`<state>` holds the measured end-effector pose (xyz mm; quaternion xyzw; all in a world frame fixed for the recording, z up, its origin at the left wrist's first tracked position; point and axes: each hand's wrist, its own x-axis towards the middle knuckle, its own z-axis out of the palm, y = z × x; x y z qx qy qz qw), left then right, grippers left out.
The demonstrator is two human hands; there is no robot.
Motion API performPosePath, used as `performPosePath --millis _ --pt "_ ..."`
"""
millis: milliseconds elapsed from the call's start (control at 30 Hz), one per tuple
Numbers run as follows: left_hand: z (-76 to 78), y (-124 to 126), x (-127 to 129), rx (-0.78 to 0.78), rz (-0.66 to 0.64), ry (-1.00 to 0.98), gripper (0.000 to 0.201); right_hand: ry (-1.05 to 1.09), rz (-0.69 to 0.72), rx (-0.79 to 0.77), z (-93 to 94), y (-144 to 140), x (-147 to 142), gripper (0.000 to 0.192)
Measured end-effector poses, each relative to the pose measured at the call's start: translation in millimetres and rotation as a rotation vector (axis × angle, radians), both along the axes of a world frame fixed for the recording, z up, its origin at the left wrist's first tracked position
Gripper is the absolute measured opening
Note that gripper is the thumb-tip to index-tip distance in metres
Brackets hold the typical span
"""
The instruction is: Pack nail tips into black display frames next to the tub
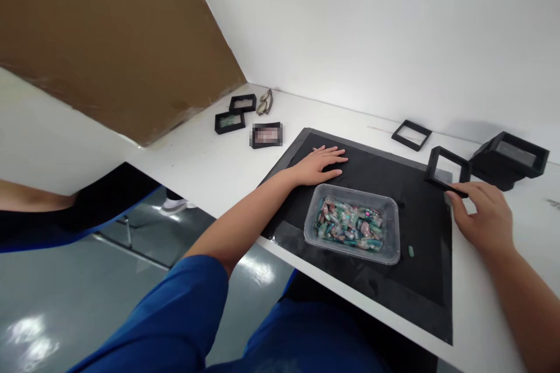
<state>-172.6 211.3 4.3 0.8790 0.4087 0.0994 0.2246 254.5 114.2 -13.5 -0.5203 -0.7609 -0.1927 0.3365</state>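
Observation:
My left hand (318, 166) lies flat with fingers spread on the black mat (415, 291), just behind a clear plastic tub (396, 233). Inside the tub is a heap of press-on nails (350, 224) in green, teal and pink, some glittery. To the right, my right hand (483, 215) pinches the lower edge of a black display frame (431, 170) with a see-through window, held tilted at the mat's right edge. One loose green nail (411, 251) rests on the mat beside the tub.
A stack of black frames (507, 157) stands at the back right, and another frame (411, 135) lies near the wall. At the far left are several filled frames (230, 121) and a pair of glasses (265, 102). Another person's arm (35, 195) shows at the left.

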Motion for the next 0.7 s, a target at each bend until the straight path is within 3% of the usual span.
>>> performPosePath --millis 333,533,700 --pt "-4.7 4 -4 0.003 0.008 -0.029 0.054 -0.013 0.045 0.143 7.2 -3 -10 0.011" --pt "-9.2 7 -7 0.015 0.019 -0.054 0.054 -0.029 0.082 0.053 8.4 -8 -22 0.009" --pt "-9.0 8 -9 0.007 0.028 -0.048 0.053 -0.025 0.073 0.025 4.6 -5 -14 0.01"
